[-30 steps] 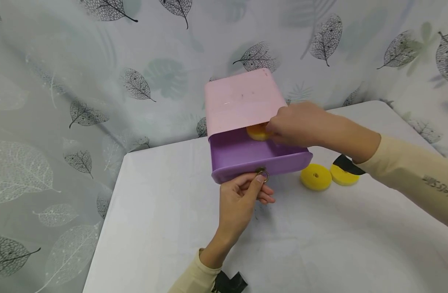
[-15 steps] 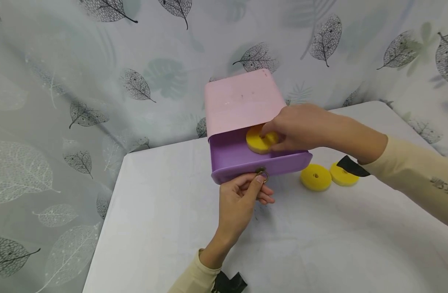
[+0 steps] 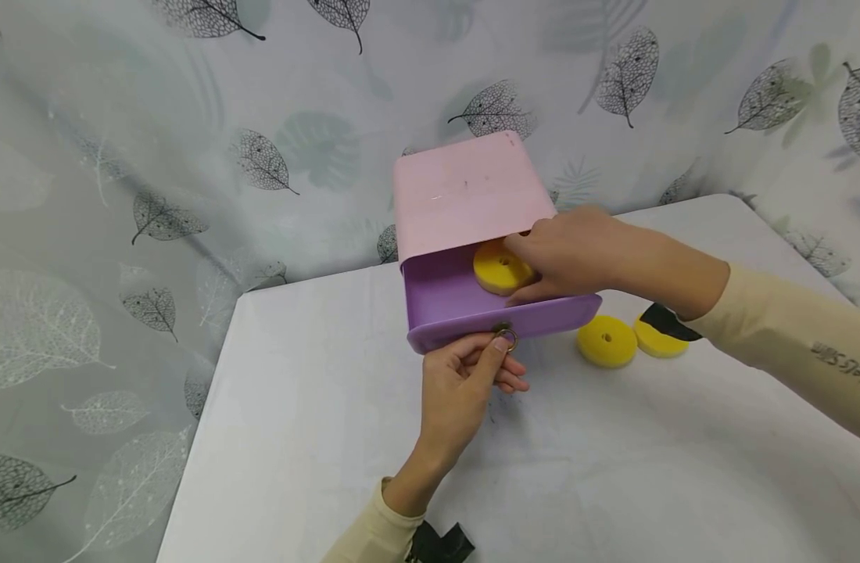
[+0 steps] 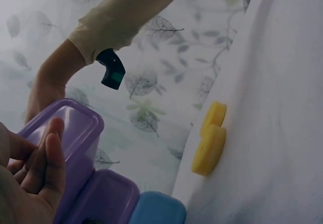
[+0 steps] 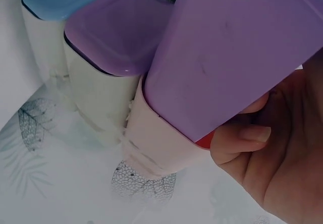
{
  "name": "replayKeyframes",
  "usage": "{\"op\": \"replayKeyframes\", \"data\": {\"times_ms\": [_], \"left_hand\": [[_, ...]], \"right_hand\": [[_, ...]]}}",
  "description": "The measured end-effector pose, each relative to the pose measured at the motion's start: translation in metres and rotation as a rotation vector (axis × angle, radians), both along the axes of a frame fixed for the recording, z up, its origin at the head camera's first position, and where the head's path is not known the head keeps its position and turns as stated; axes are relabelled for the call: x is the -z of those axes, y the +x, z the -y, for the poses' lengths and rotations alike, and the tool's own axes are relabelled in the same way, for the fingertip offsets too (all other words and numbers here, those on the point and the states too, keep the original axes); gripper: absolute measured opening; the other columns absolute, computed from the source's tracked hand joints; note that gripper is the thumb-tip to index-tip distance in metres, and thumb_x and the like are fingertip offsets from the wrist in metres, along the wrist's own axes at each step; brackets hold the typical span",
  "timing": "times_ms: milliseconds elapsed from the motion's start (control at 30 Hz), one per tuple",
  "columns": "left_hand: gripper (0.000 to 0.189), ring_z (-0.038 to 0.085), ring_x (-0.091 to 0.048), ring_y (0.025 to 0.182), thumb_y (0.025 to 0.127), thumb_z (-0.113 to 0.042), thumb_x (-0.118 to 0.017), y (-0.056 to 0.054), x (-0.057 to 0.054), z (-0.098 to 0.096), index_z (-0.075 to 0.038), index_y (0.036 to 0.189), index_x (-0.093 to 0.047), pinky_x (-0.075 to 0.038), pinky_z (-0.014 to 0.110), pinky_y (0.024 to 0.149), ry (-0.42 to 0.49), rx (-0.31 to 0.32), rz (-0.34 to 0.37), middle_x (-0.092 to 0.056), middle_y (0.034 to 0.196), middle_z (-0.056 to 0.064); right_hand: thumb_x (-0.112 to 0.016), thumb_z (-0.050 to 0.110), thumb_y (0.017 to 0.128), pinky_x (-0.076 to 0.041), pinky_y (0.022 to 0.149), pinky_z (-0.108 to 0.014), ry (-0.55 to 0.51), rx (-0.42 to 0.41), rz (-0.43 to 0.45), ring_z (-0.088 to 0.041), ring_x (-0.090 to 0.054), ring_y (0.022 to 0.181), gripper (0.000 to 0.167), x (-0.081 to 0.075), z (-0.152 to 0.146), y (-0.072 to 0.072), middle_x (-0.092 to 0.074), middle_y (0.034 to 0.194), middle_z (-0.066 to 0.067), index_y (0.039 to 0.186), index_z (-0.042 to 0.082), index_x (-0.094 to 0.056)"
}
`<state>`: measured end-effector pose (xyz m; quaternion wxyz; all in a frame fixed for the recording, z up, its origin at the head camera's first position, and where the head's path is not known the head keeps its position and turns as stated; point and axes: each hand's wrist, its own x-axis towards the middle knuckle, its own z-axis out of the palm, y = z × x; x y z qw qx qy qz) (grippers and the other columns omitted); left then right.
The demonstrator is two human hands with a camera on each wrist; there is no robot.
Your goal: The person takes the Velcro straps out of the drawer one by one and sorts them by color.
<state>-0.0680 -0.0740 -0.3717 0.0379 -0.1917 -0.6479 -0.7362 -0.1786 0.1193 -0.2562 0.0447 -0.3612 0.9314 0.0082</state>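
Observation:
In the head view, a purple drawer stands pulled out of a pink casing. My left hand pinches the small metal ring pull on the drawer's front between thumb and fingers. A yellow disc with a centre hole lies inside the drawer. My right hand reaches in from the right, its thumb and forefinger round opposite edges of that disc. In the right wrist view, curled fingers of the right hand show beside the drawer's outer side; the disc is hidden there.
On the white table, two more yellow discs lie right of the drawer unit, one partly behind the right sleeve. A second purple drawer and a blue drawer sit below the pulled-out one. Leaf-patterned fabric hangs behind.
The yellow disc has come forward from under the casing, into plainer view in the drawer. My right fingers have shifted from its top to its edges. My left hand keeps its pinch.

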Motion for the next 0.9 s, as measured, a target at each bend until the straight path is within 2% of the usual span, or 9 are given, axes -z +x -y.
{"op": "replayKeyframes", "data": {"times_ms": [200, 367, 433, 567, 767, 900], "left_hand": [[0.020, 0.032, -0.074, 0.066, 0.106, -0.015, -0.063, 0.0001, -0.0004, 0.0007, 0.002, 0.107, -0.075, -0.065, 0.043, 0.062, -0.011, -0.002, -0.006, -0.075, 0.082, 0.011], [0.020, 0.031, -0.074, 0.066, 0.106, -0.015, -0.064, 0.0003, -0.0007, 0.0011, 0.001, 0.107, -0.075, -0.065, 0.043, 0.063, -0.018, 0.000, -0.003, -0.075, 0.083, 0.010], [0.020, 0.032, -0.074, 0.066, 0.106, -0.015, -0.064, 0.0004, -0.0011, 0.0010, 0.001, 0.107, -0.075, -0.065, 0.043, 0.063, -0.019, 0.003, -0.003, -0.075, 0.082, 0.010], [0.020, 0.032, -0.074, 0.066, 0.106, -0.015, -0.064, 0.0001, -0.0018, 0.0007, 0.001, 0.106, -0.075, -0.065, 0.043, 0.063, -0.021, 0.007, 0.001, -0.075, 0.082, 0.010], [0.019, 0.032, -0.074, 0.066, 0.106, -0.015, -0.064, 0.0003, -0.0018, 0.0002, 0.002, 0.105, -0.075, -0.065, 0.043, 0.063, -0.020, 0.005, 0.003, -0.075, 0.082, 0.010], [0.019, 0.032, -0.074, 0.066, 0.106, -0.015, -0.064, 0.0012, -0.0014, 0.0001, 0.001, 0.105, -0.075, -0.065, 0.043, 0.063, -0.018, 0.003, 0.003, -0.075, 0.082, 0.010]], "right_hand": [[-0.079, 0.055, 0.088, -0.035, 0.049, -0.030, -0.054, -0.057, 0.016, -0.017, -0.049, 0.056, 0.049, 0.0014, -0.0013, -0.0038, -0.049, 0.065, 0.001, 0.109, 0.013, -0.067], [-0.083, 0.047, 0.089, -0.038, 0.051, -0.030, -0.083, -0.095, 0.035, -0.014, -0.049, 0.058, 0.048, 0.0004, -0.0042, -0.0030, -0.051, 0.065, 0.004, 0.127, 0.020, -0.072], [-0.083, 0.046, 0.088, -0.039, 0.051, -0.030, -0.087, -0.100, 0.040, -0.014, -0.049, 0.059, 0.049, -0.0003, -0.0043, -0.0019, -0.051, 0.066, 0.005, 0.129, 0.022, -0.073], [-0.084, 0.047, 0.087, -0.038, 0.051, -0.030, -0.085, -0.112, 0.015, -0.015, -0.049, 0.061, 0.049, 0.0002, -0.0041, -0.0009, -0.052, 0.069, 0.005, 0.129, 0.023, -0.074], [-0.087, 0.040, 0.086, -0.039, 0.052, -0.030, -0.138, -0.137, 0.026, -0.014, -0.049, 0.065, 0.048, 0.0031, -0.0062, -0.0041, -0.066, 0.090, 0.005, 0.127, 0.018, -0.074], [-0.087, 0.043, 0.085, -0.040, 0.054, -0.031, -0.170, -0.138, 0.055, -0.013, -0.050, 0.065, 0.049, 0.0035, -0.0082, -0.0044, -0.062, 0.083, 0.006, 0.126, 0.019, -0.073]]}}
